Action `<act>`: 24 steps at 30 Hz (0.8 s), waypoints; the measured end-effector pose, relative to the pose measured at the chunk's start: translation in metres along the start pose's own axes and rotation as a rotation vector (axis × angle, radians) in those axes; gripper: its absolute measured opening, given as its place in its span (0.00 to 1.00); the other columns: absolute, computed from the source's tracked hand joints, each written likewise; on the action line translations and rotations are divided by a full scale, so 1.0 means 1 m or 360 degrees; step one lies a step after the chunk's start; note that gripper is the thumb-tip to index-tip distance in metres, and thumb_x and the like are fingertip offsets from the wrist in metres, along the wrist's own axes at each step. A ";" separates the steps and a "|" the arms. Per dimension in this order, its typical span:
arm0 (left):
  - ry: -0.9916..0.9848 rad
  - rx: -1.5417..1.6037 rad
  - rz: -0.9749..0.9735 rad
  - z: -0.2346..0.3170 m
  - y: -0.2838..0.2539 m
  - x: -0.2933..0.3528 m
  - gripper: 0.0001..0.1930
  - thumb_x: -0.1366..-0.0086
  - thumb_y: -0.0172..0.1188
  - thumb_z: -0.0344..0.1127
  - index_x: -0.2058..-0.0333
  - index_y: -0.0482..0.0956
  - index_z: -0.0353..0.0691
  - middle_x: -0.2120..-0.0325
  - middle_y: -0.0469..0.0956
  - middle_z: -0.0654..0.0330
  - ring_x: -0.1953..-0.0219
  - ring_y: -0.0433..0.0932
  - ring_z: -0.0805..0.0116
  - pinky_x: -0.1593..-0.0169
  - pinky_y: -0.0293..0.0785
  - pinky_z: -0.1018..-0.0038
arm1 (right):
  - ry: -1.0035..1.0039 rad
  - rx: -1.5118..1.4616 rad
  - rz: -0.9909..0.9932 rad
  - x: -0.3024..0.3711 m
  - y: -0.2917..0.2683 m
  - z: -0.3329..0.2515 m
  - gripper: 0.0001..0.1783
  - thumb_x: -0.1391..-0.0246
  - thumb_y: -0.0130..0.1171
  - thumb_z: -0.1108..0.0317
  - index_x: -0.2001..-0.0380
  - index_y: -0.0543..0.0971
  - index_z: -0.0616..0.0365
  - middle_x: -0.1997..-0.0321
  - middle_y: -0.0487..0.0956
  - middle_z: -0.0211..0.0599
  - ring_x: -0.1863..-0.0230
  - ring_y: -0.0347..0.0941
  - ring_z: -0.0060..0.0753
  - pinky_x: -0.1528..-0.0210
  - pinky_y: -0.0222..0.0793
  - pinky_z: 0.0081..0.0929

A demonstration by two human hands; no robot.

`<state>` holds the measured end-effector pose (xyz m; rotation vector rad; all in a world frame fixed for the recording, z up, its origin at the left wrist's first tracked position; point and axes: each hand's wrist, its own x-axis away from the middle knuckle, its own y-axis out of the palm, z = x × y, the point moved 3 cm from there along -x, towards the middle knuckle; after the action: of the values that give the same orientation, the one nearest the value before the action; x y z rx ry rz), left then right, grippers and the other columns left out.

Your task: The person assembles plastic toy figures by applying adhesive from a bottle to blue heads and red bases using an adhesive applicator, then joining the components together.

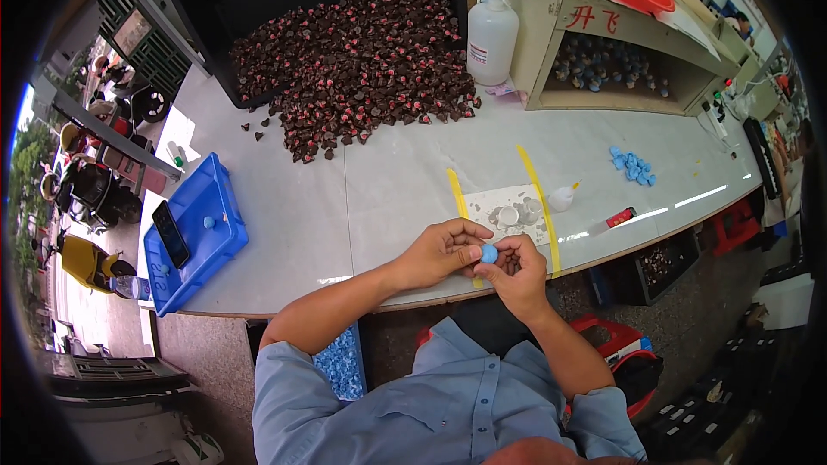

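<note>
Between the fingertips of both hands is a small round light-blue piece [489, 254], held just over the table's front edge. My left hand [442, 251] pinches it from the left, thumb and fingers closed. From the right, my right hand [517, 271] grips it with thumb and curled fingers. Just beyond my hands lies a white work sheet [482, 203] fixed by yellow tape strips, with a small round white cup [509, 216] and grey smears on it. A small white squeeze bottle [563, 197] with a yellow tip stands to its right.
Dark cone-shaped pieces [362, 60] spill from a black bin [202, 26]. At left, a blue tray [237, 198] holds a phone [170, 234]. Behind are a white bottle [492, 39] and a wooden box [551, 60]. Several blue pieces [633, 166] and a red-labelled tube [620, 218] lie right.
</note>
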<state>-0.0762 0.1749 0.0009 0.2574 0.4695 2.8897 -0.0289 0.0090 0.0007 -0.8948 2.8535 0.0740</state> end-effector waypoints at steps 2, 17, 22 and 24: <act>-0.0005 0.0002 0.0007 0.001 0.001 0.001 0.17 0.31 0.54 0.30 0.45 0.67 0.31 0.55 0.76 0.55 0.53 0.76 0.72 0.50 0.74 0.76 | -0.0040 0.0060 -0.0021 0.001 -0.001 0.004 0.21 0.54 0.72 0.73 0.61 0.70 0.60 0.72 0.74 0.26 0.72 0.68 0.11 0.71 0.64 0.09; 0.0010 0.0001 0.0016 0.002 0.002 0.000 0.18 0.30 0.53 0.33 0.45 0.67 0.32 0.56 0.77 0.56 0.53 0.75 0.72 0.49 0.74 0.76 | -0.0140 0.0191 -0.0018 0.004 -0.002 0.013 0.21 0.53 0.71 0.74 0.60 0.69 0.60 0.74 0.71 0.24 0.74 0.63 0.09 0.74 0.61 0.09; 0.0000 -0.0081 -0.0011 0.000 0.001 0.001 0.19 0.28 0.51 0.39 0.45 0.68 0.33 0.58 0.77 0.58 0.57 0.76 0.74 0.52 0.75 0.77 | -0.0150 0.0228 -0.0026 0.004 -0.003 0.010 0.20 0.53 0.72 0.73 0.62 0.70 0.60 0.76 0.70 0.24 0.75 0.63 0.09 0.75 0.61 0.10; -0.0015 -0.0115 -0.0002 0.001 0.002 0.002 0.19 0.28 0.50 0.40 0.45 0.68 0.33 0.59 0.77 0.59 0.58 0.76 0.75 0.53 0.75 0.77 | -0.0150 0.0219 -0.0023 0.004 -0.002 0.009 0.20 0.53 0.72 0.72 0.63 0.70 0.60 0.76 0.70 0.23 0.76 0.63 0.09 0.75 0.61 0.10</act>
<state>-0.0780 0.1741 0.0026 0.2588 0.3624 2.8962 -0.0301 0.0055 -0.0089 -0.8602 2.7266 -0.0791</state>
